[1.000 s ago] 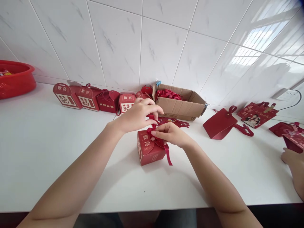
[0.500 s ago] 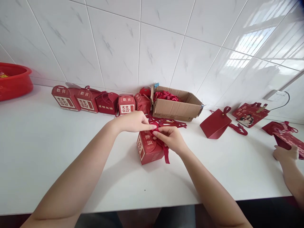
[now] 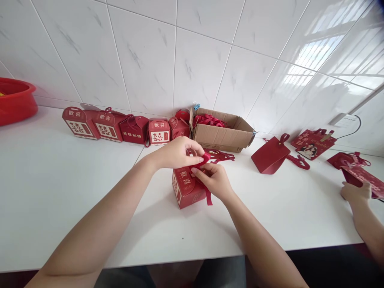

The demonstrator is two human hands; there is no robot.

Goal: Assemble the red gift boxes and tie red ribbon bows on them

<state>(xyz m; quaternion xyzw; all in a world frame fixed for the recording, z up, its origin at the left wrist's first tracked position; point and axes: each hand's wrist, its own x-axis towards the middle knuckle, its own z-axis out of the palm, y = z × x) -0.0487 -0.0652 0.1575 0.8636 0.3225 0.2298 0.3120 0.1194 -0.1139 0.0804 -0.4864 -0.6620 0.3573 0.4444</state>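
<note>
A red gift box [image 3: 189,192] with pale lettering stands upright on the white table in front of me. Above its top, my left hand [image 3: 183,154] pinches a loop of red ribbon [image 3: 205,158] between thumb and fingers. My right hand [image 3: 214,180] is closed at the box's top, thumb and fingers together on the ribbon there; exactly how the strands cross is hidden by the fingers. One ribbon end hangs down the box's right side, below my right hand.
Several red boxes [image 3: 133,129] line the wall at the left. Behind my hands sits a cardboard box [image 3: 225,136] of red ribbons. A red basin [image 3: 18,100] is far left. At right stand a plain red box [image 3: 270,156] and a co-worker's hand [image 3: 355,192] holding a red box.
My left hand has moved slightly right over the box, drawing the ribbon loop up and right. My right hand has stayed near the box top, shifting slightly down.
</note>
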